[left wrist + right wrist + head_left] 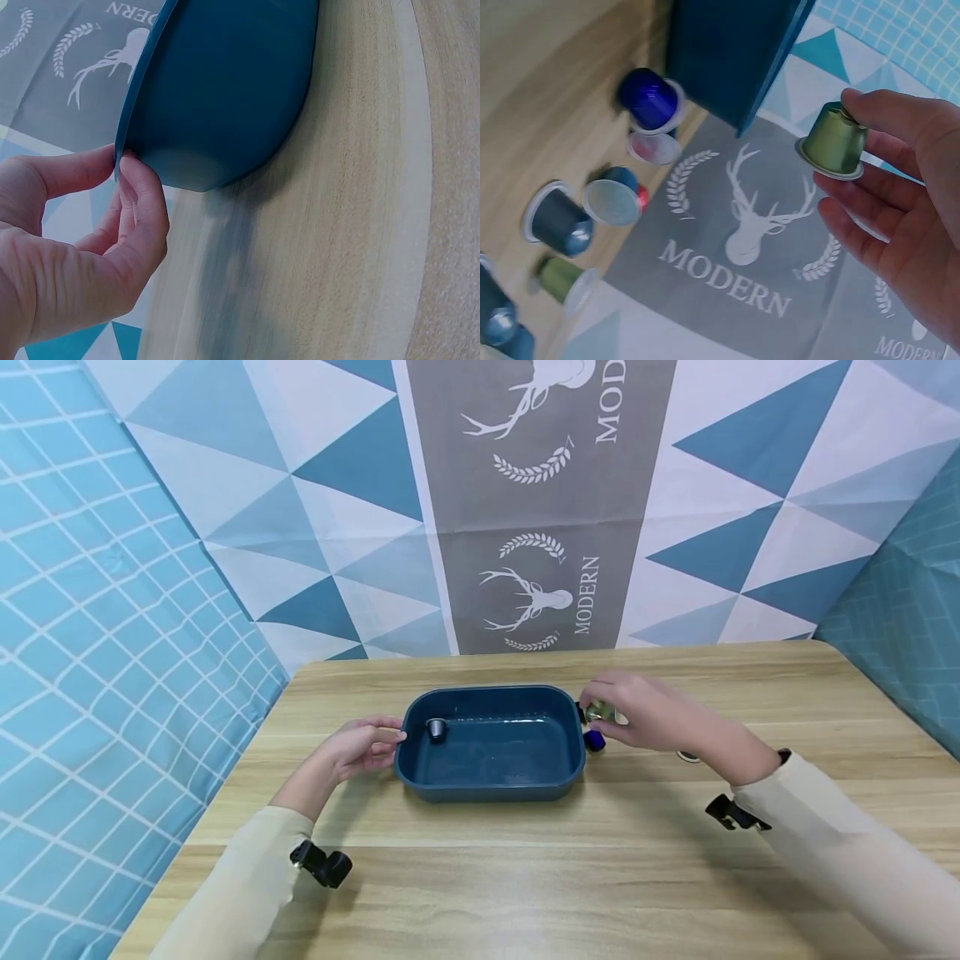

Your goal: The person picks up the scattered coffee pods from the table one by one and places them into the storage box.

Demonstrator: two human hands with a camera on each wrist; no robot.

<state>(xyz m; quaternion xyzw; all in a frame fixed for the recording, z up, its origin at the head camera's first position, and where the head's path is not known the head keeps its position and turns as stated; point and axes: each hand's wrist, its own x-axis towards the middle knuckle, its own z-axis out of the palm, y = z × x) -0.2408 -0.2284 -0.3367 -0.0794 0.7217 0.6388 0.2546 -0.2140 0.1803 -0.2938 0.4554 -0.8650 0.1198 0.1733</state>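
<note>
A dark blue tray (491,793) lies on the wooden table, a dark capsule with a silvery end (437,730) inside it at the left. My left hand (366,747) pinches the tray's left rim between thumb and fingers, as the left wrist view also shows for the hand (90,240) and the tray (225,82). Just beyond the tray's right end, my right hand (645,710) holds a green capsule (598,711). In the right wrist view the fingers of my right hand (907,165) grip this green capsule (834,142), above table height, its rim facing downward.
Right of the tray stands a blue capsule (594,741). The right wrist view shows several more: the blue one (649,99), a dark one (557,217), a second green one (566,283). My right forearm partly covers a round silvery rim (687,757). Patterned cloth (540,510) hangs behind the table.
</note>
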